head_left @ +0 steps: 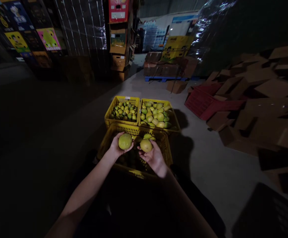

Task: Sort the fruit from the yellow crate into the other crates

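Greenish fruit (pixel 125 141) is sitting in the left hand (pixel 115 145), which is cupping it from the outer side and from below, fingertips showing along its lower right edge. Yellowish fruit (pixel 146 145) is resting in the right hand (pixel 156 158); the thumb is lying along its upper right side, and the fingers are curling loosely beneath it, slightly parted. A narrow gap is separating the two hands.

Both pieces are appearing over the front crate (pixel 168 152), a yellow perforated container whose interior is lying mostly in shadow. Some loose fruits (pixel 148 136) are showing just beyond the yellowish fruit, towards the crate's far side; deeper contents are remaining too dark for counting.

Directly beyond, two more yellow crates are standing side by side. The far left crate (pixel 122 122) is holding many smaller green and yellow fruits, while the far right crate (pixel 175 124) is holding visibly larger ones of similar colouring.

Surroundings: a red crate (pixel 200 107) is lying on the grey floor (pixel 223 165) to the right, bordering a disordered heap of cardboard boxes (pixel 270 112). Farther back, a blue pallet (pixel 162 79) is supporting cartons, including yellow ones (pixel 177 46), and stacked cartons (pixel 119 43) are rising to its left
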{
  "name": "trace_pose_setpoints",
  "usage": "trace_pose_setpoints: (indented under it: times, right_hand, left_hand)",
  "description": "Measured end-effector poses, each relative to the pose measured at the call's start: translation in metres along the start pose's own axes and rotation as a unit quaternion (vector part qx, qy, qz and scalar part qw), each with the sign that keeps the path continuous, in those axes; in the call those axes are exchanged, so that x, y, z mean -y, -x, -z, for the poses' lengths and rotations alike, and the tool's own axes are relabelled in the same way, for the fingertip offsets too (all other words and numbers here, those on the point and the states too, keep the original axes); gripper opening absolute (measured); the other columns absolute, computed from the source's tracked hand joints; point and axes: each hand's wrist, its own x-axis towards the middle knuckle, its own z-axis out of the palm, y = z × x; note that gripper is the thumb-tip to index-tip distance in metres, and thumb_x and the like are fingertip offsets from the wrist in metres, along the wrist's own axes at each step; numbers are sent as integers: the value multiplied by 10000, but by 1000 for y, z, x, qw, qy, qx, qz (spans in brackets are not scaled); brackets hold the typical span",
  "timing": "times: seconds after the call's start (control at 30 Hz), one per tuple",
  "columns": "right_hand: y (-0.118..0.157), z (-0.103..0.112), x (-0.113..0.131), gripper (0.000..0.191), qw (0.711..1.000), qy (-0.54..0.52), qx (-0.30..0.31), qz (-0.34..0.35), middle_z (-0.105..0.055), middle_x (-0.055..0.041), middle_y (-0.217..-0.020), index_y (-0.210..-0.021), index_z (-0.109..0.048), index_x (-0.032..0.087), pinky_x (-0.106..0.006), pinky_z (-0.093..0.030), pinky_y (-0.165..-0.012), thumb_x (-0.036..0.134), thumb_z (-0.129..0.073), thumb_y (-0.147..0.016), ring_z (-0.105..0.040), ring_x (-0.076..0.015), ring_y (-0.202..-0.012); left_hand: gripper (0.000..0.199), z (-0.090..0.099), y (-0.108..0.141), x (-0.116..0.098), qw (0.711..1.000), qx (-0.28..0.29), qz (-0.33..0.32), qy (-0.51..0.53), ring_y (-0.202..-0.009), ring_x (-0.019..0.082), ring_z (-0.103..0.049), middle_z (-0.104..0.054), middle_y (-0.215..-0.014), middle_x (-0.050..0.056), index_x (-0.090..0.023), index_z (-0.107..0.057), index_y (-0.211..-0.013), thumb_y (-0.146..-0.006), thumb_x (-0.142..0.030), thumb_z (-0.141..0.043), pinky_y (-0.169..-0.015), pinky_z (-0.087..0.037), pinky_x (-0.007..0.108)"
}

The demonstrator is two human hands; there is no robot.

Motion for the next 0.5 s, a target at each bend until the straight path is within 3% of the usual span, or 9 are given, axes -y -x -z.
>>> trace_pose_setpoints:
  times: [0.1,0.5]
  right_hand:
    - [1,-1,0,353,1000,4,-6,-4,-674,-80,-578,-705,-585,168,-225,-442,-460,407,-377,-859,-553,-130,-426]
    - [1,-1,0,352,1000,-7,0,-8,-668,-76,-574,-714,-576,174,-225,-445,-448,421,-378,-865,-553,-130,-425]
  left_hand:
    - [117,1,-4,0,997,-75,-11,4,-594,172,-619,-615,-630,40,-156,-544,-768,-782,-262,-497,-572,-528,321]
    - [132,1,-4,1,989,-142,-48,14,-557,174,-596,-599,-616,37,-165,-538,-743,-788,-272,-474,-548,-509,320]
